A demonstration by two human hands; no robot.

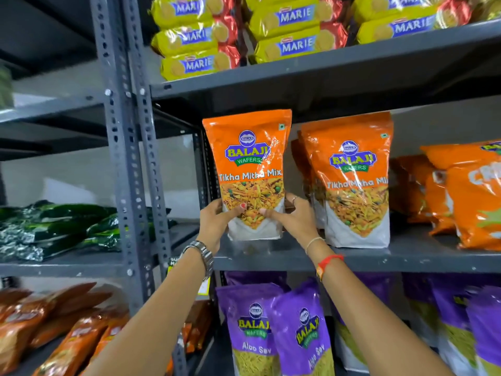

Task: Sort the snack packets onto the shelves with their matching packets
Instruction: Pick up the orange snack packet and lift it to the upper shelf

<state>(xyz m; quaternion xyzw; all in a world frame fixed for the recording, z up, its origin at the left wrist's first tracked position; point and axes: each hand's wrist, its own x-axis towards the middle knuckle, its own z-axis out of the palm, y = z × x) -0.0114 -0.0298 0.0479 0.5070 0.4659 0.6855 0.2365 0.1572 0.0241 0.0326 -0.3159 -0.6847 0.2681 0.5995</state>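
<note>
An orange Tikha Mitha Mix packet stands upright at the left end of the middle shelf. My left hand grips its lower left side and my right hand grips its lower right side. Its base rests on or just above the shelf. To its right stands a matching orange Tikha Mitha Mix packet, with more of the same behind it.
Yellow Marie biscuit packs fill the top shelf. Purple Aloo Sev packets stand on the shelf below. Other orange bags lie at the right. The left rack holds green packets and brown-orange packets. Grey uprights divide the racks.
</note>
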